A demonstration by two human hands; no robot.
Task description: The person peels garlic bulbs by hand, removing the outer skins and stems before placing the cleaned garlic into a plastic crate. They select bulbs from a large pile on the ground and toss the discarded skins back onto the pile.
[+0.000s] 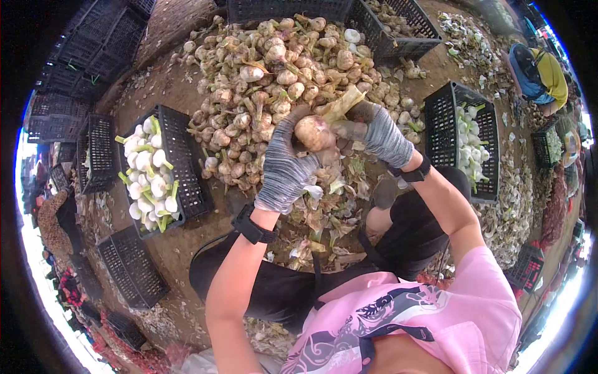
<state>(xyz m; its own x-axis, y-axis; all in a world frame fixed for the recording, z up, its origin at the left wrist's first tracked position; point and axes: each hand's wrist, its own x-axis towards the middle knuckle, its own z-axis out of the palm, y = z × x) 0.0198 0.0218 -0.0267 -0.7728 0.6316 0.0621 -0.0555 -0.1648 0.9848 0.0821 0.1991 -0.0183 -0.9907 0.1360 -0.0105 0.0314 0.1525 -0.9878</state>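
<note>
A brown-skinned garlic bulb [313, 133] with a thick pale stem is between my two gloved hands. My left hand [288, 163], in a grey striped glove, wraps round the bulb from its left side. The fingers of my right hand [377, 132] are closed at the stem on the bulb's right. Just beyond my hands lies a large heap of unpeeled garlic [249, 100]. Loose peels and leaves [333, 215] cover the ground below the bulb, in front of my legs.
Black crates of white garlic stand at left [194, 149] and right [439, 134]. An upside-down-looking dark crate [132, 268] sits at lower left. Another crate [405, 47] is behind the heap. A person in yellow and blue [551, 78] is at the far upper right.
</note>
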